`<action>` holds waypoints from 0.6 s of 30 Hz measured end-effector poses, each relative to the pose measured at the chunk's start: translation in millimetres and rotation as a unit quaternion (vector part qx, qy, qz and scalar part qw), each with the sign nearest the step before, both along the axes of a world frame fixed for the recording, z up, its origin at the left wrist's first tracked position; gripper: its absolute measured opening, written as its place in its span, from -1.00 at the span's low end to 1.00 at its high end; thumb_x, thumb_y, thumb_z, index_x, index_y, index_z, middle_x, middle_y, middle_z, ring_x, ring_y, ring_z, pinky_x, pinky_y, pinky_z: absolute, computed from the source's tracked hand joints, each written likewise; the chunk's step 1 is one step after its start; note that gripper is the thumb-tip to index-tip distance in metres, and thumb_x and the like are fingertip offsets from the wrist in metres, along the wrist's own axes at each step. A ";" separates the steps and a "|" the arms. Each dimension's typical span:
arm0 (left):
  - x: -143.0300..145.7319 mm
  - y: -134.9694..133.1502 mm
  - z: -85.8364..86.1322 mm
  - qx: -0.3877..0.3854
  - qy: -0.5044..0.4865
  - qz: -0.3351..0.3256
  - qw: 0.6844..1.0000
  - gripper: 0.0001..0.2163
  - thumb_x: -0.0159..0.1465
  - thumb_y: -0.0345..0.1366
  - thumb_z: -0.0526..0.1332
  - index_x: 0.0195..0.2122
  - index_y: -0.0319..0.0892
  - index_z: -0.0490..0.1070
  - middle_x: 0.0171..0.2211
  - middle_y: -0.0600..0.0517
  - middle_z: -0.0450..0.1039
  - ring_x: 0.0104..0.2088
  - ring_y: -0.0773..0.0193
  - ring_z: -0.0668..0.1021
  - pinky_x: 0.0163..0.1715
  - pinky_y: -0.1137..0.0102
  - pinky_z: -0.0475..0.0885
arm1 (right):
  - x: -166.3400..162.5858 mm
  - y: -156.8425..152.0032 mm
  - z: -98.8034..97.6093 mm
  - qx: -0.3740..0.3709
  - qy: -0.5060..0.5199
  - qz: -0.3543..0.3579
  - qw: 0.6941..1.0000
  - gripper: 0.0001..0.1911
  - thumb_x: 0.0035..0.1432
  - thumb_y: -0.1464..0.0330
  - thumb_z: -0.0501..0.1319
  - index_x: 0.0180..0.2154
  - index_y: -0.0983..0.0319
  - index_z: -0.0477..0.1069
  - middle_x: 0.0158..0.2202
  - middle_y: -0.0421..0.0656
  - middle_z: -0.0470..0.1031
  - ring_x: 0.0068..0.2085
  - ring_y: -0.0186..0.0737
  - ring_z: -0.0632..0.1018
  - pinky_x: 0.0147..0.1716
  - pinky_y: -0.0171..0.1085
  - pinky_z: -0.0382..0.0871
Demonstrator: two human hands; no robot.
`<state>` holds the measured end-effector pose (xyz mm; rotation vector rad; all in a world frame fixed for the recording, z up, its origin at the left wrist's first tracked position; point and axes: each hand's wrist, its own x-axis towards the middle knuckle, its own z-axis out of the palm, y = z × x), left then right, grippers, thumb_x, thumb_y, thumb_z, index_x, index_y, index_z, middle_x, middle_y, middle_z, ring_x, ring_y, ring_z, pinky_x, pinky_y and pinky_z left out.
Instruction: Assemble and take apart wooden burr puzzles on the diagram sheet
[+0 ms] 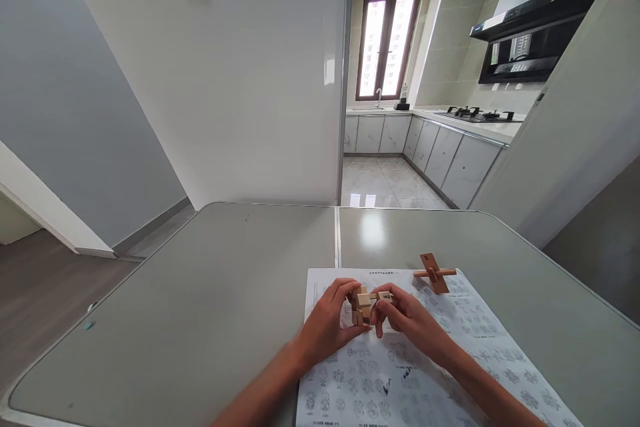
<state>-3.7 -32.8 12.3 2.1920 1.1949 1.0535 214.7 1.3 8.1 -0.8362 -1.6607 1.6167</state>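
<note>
My left hand (334,315) grips a small cluster of interlocked wooden puzzle blocks (362,307) above a printed sheet. One block of the cluster bears the number 1. Between the thumb and fingers of my right hand (400,312) is a pale wooden piece (384,296) marked 3, at the right side of the cluster. Whether that piece is joined to the cluster, I cannot tell. Beyond my right hand, a brown flat wooden piece (439,281) marked 2 lies crossed with a round wooden rod (447,272) on the sheet's far right corner.
The paper sheet (360,363) with rows of printed diagrams lies under both hands on a grey-green table (200,320). A pale seam (337,233) runs across the tabletop. A white wall (260,93) stands behind it, and a kitchen counter (467,125) shows through an opening.
</note>
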 end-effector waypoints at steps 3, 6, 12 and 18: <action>0.2 0.0 0.2 -0.001 -0.002 -0.003 1.000 -0.38 0.21 -0.25 0.46 0.22 0.02 0.20 0.13 -0.07 0.37 0.07 0.09 0.52 0.07 0.18 0.52 | -1.1 -2.4 -1.1 0.031 -0.013 0.010 0.999 -0.58 0.39 -0.02 0.11 -0.16 0.20 0.41 -0.40 -0.16 0.58 -0.42 -0.20 0.53 -0.36 -0.23 0.34; -0.1 0.0 -1.9 0.001 0.002 -0.011 1.000 -0.36 0.19 -0.28 0.48 0.21 0.02 0.20 0.13 -0.07 0.37 0.07 0.08 0.52 0.08 0.16 0.53 | -2.4 -4.9 -1.7 0.090 -0.062 -0.028 0.994 -0.61 0.36 0.01 0.16 -0.20 0.19 0.48 -0.35 -0.17 0.55 -0.37 -0.21 0.50 -0.34 -0.25 0.36; -0.2 -0.1 -5.4 0.016 0.010 -0.031 0.999 -0.29 0.14 -0.34 0.51 0.24 0.04 0.18 0.17 -0.07 0.35 0.13 0.06 0.51 0.12 0.14 0.51 | -3.7 -6.0 -4.0 0.129 -0.091 -0.067 0.985 -0.69 0.35 0.05 0.20 -0.16 0.16 0.46 -0.30 -0.19 0.54 -0.36 -0.22 0.48 -0.36 -0.25 0.36; 0.5 0.4 -7.2 0.028 0.010 -0.035 0.999 -0.30 0.17 -0.30 0.49 0.26 0.04 0.18 0.17 -0.09 0.36 0.11 0.06 0.52 0.09 0.15 0.54 | -6.4 -8.3 -11.4 0.148 -0.102 -0.102 0.978 -0.75 0.34 0.10 0.21 -0.14 0.13 0.33 -0.44 -0.28 0.48 -0.48 -0.25 0.46 -0.44 -0.26 0.32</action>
